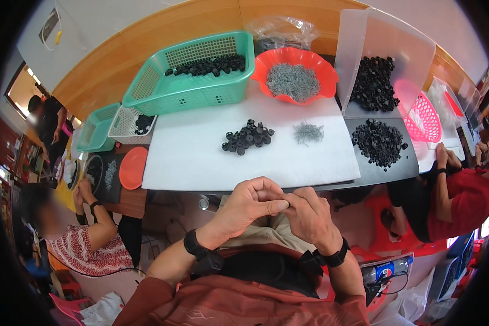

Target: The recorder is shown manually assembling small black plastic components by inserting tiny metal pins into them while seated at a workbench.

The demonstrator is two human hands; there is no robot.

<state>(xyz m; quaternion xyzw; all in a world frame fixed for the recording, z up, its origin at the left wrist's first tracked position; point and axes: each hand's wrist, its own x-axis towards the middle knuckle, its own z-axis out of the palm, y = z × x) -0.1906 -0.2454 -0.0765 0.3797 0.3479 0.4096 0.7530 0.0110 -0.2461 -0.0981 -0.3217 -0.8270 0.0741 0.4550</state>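
My left hand point(252, 209) and my right hand point(311, 214) meet just past the near edge of the table, fingertips pressed together. Both are closed in a pinch; whatever sits between the fingers is too small and hidden to name. Ahead of them, a white foam sheet point(187, 157) covers the table. On it lies a small heap of round black plastic parts point(247, 137). To the right of that heap is a little pile of thin grey metal pins or screws point(308, 133); the exact kind cannot be told.
Behind stand a green basket point(201, 101) of black parts and a red scalloped bowl point(331, 81) of metal pieces. A clear bin point(402, 41) spills small black pieces point(379, 143) at right. An orange-red lid or plate point(132, 168) lies left. Co-workers sit on both sides.
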